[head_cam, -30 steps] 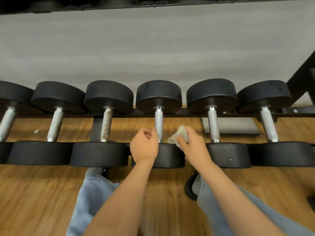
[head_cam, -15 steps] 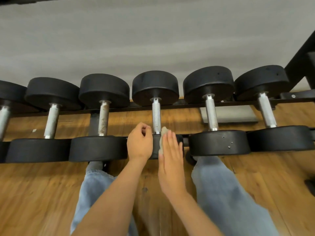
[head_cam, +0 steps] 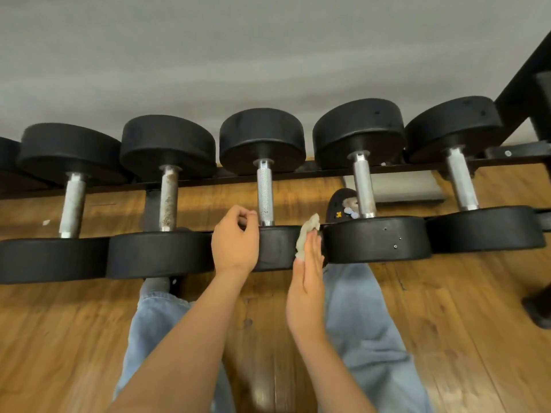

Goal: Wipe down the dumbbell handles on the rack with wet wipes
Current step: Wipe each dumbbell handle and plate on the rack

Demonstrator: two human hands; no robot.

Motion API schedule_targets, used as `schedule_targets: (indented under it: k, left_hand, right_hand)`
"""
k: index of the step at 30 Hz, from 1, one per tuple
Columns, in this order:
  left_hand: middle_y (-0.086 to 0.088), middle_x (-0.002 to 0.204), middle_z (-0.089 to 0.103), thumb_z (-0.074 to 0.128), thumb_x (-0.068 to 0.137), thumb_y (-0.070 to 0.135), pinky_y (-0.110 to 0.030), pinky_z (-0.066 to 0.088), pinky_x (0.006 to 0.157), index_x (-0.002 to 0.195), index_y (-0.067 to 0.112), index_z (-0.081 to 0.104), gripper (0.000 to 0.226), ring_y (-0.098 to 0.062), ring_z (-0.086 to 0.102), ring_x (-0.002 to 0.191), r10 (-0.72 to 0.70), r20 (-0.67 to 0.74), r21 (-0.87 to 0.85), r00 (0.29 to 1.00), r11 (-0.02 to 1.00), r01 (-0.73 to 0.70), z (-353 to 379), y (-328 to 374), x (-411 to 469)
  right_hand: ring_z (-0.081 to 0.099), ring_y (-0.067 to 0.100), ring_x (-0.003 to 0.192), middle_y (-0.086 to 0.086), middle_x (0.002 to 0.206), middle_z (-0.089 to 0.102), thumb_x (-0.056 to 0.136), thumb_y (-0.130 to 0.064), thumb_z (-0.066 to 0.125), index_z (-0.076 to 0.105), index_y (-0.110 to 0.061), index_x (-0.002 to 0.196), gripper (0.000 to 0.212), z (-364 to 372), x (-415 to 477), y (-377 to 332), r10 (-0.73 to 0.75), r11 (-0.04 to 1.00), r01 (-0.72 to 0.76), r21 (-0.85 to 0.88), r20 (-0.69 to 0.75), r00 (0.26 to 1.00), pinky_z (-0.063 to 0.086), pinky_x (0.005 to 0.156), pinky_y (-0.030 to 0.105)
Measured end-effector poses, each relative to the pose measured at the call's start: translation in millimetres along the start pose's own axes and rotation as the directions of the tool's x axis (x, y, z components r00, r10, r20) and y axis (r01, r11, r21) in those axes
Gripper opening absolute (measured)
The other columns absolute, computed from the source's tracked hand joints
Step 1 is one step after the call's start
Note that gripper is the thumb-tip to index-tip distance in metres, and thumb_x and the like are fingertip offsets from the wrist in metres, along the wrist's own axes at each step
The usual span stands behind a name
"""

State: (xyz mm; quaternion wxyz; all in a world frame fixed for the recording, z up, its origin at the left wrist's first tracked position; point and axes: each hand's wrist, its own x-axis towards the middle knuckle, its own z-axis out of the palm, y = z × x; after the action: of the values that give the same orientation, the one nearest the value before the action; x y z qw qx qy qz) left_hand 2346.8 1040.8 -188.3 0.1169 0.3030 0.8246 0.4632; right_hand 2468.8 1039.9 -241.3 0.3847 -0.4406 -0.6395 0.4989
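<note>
Five dumbbells (head_cam: 375, 239) lie whole across the rack (head_cam: 202, 182), and a sixth is cut off at the left edge. The crumpled wipe (head_cam: 308, 228) sits against the right side of the middle dumbbell (head_cam: 277, 248), on its near head, in the gap beside the next dumbbell's head. It is below and to the right of the knurled handle (head_cam: 264, 192) and does not touch it.

The right hand (head_cam: 307, 272) stands edge-on with its fingers (head_cam: 313, 245) straight and together, pressing the wipe flat to that head. The left hand (head_cam: 235, 245) rests on the left of the same head, knuckles up and fingers curled, with thumb and fingertips close together just beside the base of the handle. Whether it grips the head's rim I cannot tell.

Both forearms reach up from the bottom edge over jeans (head_cam: 366, 323) and the wood floor (head_cam: 462, 338). A dark shoe (head_cam: 340, 204) shows partly behind the rack, and the lower arms are blurred.
</note>
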Motion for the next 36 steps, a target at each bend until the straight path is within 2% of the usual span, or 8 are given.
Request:
schedule_targets:
  k: [7,14,17,20,25,28,33,36]
  left_hand:
    - [0.006,0.077,0.061,0.052,0.099,0.03,-0.021,0.037,0.061,0.083,0.02,0.057,0.02,-0.008,0.056,0.072,-0.013,-0.009,-0.001,1.0,1.0,0.013,0,-2,1]
    - [0.007,0.074,0.058,0.051,0.099,0.03,-0.021,0.035,0.06,0.082,0.02,0.056,0.02,-0.007,0.053,0.067,0.012,0.001,-0.005,1.0,1.0,-0.012,0,-1,1]
    - [0.008,0.073,0.058,0.052,0.099,0.03,-0.022,0.034,0.059,0.081,0.02,0.056,0.021,-0.007,0.051,0.065,0.015,-0.008,-0.003,1.0,1.0,-0.015,0,-2,0]
    - [0.008,0.074,0.058,0.052,0.099,0.031,-0.021,0.035,0.059,0.081,0.02,0.055,0.021,-0.008,0.053,0.067,0.004,-0.007,0.005,1.0,1.0,-0.004,1,-2,1]
    - [0.007,0.078,0.061,0.051,0.099,0.032,-0.019,0.034,0.06,0.083,0.02,0.057,0.021,-0.008,0.055,0.072,0.0,-0.006,0.013,1.0,1.0,0.001,2,-2,1]
    - [0.006,0.078,0.061,0.051,0.099,0.032,-0.019,0.035,0.06,0.083,0.019,0.057,0.021,-0.007,0.056,0.072,0.002,-0.002,0.0,1.0,1.0,-0.002,0,-3,1]
    - [0.004,0.079,0.062,0.051,0.099,0.032,-0.019,0.036,0.061,0.083,0.018,0.057,0.022,-0.009,0.057,0.073,0.003,-0.001,0.0,1.0,1.0,-0.003,1,-2,1]
    - [0.004,0.079,0.063,0.051,0.099,0.032,-0.021,0.037,0.062,0.082,0.019,0.057,0.022,-0.01,0.058,0.073,0.001,0.001,-0.014,1.0,1.0,-0.001,1,-3,1]
  right_hand:
    - [0.044,0.01,0.108,-0.011,0.114,0.053,0.091,-0.014,0.056,0.071,-0.021,0.115,0.029,-23,0,-8,-0.308,0.922,0.223,-0.316,-0.254,0.917,0.043,0.09,0.029]
    - [0.055,0.003,0.101,-0.004,0.108,0.05,0.097,0.001,0.051,0.059,-0.019,0.132,0.041,-25,20,-46,-0.253,0.966,0.257,-0.003,-0.187,0.949,0.047,0.084,0.013]
    - [0.05,-0.003,0.099,-0.007,0.106,0.046,0.094,0.004,0.051,0.065,-0.014,0.124,0.037,-23,24,-36,-0.303,0.953,0.301,-0.043,-0.199,0.932,0.046,0.083,0.012]
    - [0.049,0.0,0.114,-0.005,0.119,0.048,0.094,-0.001,0.049,0.068,-0.009,0.116,0.03,-21,23,-19,-0.327,0.944,0.31,-0.114,-0.2,0.924,0.05,0.093,0.028]
    - [0.022,-0.007,0.142,-0.011,0.145,0.041,0.099,-0.022,0.04,0.051,-0.011,0.138,0.042,-13,3,4,-0.347,0.906,0.311,-0.288,-0.085,0.934,0.023,0.118,0.027]
    - [0.029,0.001,0.143,-0.004,0.148,0.043,0.096,-0.032,0.045,0.054,-0.013,0.135,0.044,-7,-9,8,-0.321,0.92,0.291,-0.263,-0.077,0.944,0.028,0.116,0.028]
    - [0.056,0.02,0.122,0.005,0.126,0.063,0.087,-0.014,0.068,0.063,-0.011,0.097,0.011,-9,6,-5,-0.356,0.91,0.31,-0.275,-0.135,0.925,0.043,0.103,0.027]
    - [0.052,0.01,0.094,-0.004,0.103,0.054,0.084,0.0,0.068,0.064,-0.012,0.111,0.03,-18,24,-14,-0.305,0.927,0.229,-0.296,-0.243,0.921,0.046,0.087,0.024]
